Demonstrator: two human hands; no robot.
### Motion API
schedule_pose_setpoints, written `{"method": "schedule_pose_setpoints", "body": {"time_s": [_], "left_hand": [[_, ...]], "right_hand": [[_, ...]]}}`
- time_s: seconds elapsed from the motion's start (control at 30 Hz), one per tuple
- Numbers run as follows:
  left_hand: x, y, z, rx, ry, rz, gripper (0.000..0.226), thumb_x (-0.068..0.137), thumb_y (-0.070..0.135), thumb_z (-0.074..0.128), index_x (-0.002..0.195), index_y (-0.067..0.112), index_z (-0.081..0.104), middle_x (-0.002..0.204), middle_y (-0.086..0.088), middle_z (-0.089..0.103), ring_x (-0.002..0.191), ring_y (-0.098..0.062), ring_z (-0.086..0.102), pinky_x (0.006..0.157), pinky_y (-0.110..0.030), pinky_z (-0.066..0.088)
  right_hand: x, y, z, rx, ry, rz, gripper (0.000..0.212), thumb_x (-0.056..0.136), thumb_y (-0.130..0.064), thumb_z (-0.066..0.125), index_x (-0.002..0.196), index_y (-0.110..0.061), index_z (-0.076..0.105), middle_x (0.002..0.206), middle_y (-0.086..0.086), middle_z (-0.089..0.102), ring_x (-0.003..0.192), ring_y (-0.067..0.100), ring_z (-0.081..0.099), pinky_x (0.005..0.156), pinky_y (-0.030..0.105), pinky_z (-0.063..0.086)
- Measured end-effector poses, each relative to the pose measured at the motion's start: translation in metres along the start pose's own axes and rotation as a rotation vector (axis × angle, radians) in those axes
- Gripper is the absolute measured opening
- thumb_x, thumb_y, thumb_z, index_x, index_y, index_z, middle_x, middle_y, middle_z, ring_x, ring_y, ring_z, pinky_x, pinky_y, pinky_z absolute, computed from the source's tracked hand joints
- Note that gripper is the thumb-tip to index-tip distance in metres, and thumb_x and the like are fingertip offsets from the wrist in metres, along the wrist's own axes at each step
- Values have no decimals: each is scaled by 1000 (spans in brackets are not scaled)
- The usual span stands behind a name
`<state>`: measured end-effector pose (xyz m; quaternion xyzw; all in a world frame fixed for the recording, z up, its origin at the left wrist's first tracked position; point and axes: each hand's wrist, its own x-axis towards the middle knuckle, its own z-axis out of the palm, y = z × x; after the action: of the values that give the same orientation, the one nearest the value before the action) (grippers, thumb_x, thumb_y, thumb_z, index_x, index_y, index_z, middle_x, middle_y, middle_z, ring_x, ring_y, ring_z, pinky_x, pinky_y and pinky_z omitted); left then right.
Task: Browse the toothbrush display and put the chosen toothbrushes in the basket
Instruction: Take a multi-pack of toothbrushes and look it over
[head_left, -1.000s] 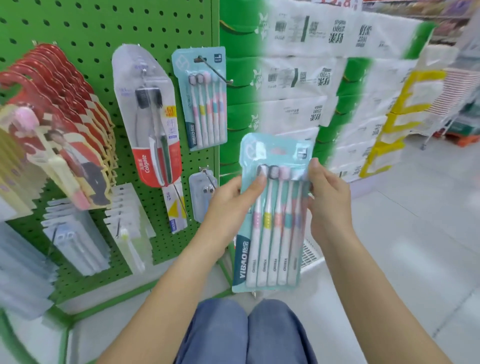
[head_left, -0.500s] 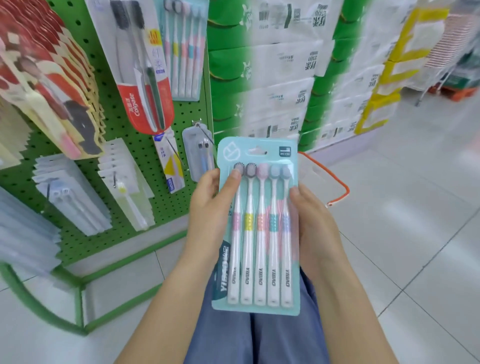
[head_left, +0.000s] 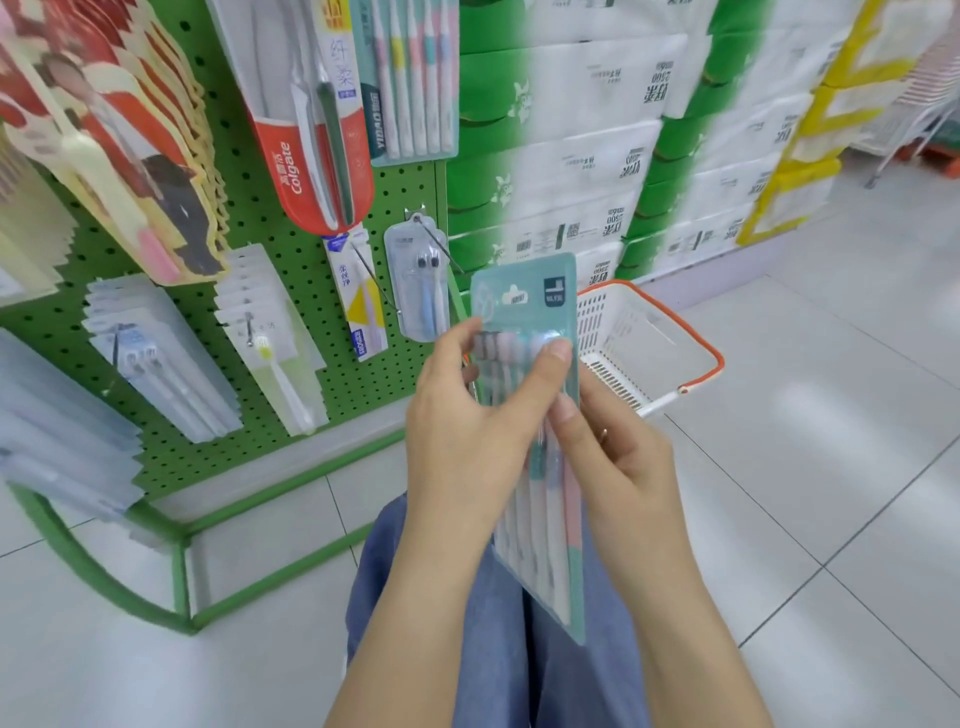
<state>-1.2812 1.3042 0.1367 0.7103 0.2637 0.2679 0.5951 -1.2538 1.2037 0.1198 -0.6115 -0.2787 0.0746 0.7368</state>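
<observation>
Head view is showing both hands holding the toothbrush pack (head_left: 524, 296) standing up tall. The left hand (head_left: 467, 436) is pinching its front near the top, and the right hand (head_left: 618, 467) is gripping the right edge. The basket (head_left: 696, 345) is sitting on the floor just behind, nearer the right hand.

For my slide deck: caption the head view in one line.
Both hands, left and right, hold a teal toothbrush pack above the white, orange-rimmed basket beside the green pegboard display.
</observation>
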Motion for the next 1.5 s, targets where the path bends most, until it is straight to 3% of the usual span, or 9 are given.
{"method": "schedule_pose_setpoints", "body": {"time_s": [0.37,0.53,0.63,0.77,0.97,1.13,1.27,1.4,1.5], "left_hand": [[6,-1,-5,-15,-39,5,95,57,68,71,140,27,50,132,20,57,115,9,54,103,-24,45],[13,-16,-12,-34,-140,-12,65,85,48,67,144,33,43,143,25,44,128,7,43,113,-25,32],[13,-23,-18,1,-287,-80,40,91,35,62,129,45,52,116,41,56,106,19,53,92,-7,40],[9,-30,-23,-161,-382,-228,22,92,30,62,108,19,72,98,7,76,90,-9,71,75,-18,55],[9,-33,-24,-313,-310,-283,18,87,25,64,99,16,75,95,-6,76,83,-20,72,78,-39,58],[9,-32,-24,-199,-206,-156,10,89,26,67,90,20,76,87,-6,76,83,-31,72,80,-53,57],[5,-27,-20,76,-140,66,21,81,46,63,86,27,70,74,-5,70,76,-34,65,68,-50,53],[-1,-19,-16,357,-117,211,32,80,52,52,87,25,69,67,-3,65,72,-29,59,63,-44,50],[-5,-18,-16,408,-135,255,33,81,52,50,92,28,69,70,-3,67,75,-31,60,64,-43,50]], "right_hand": [[5,3,3,72,69,75,32,96,-16,50,124,-6,62,120,0,69,116,11,62,91,17,47],[11,9,-7,259,246,251,27,93,-25,51,109,-14,69,112,10,71,108,28,65,94,43,51],[16,11,-17,414,288,322,30,91,-25,50,110,-12,68,115,15,69,103,30,66,90,44,53],[19,16,-20,448,281,329,35,94,-26,47,121,-8,62,120,17,67,106,33,65,90,47,53],[22,19,-18,381,314,422,30,100,-22,45,113,-7,67,109,12,72,96,26,70,83,38,57],[26,15,-21,72,338,396,32,98,-21,53,129,-23,59,121,0,68,99,11,66,81,23,56],[27,13,-18,-13,323,356,56,86,-40,65,138,-29,48,134,-9,57,120,4,56,106,36,44],[29,10,-11,8,296,389,76,68,-57,66,137,-30,47,132,-11,59,119,3,57,104,34,45],[28,8,-8,61,300,413,80,66,-53,66,139,-30,44,129,-12,61,109,-3,61,96,28,50]]}}
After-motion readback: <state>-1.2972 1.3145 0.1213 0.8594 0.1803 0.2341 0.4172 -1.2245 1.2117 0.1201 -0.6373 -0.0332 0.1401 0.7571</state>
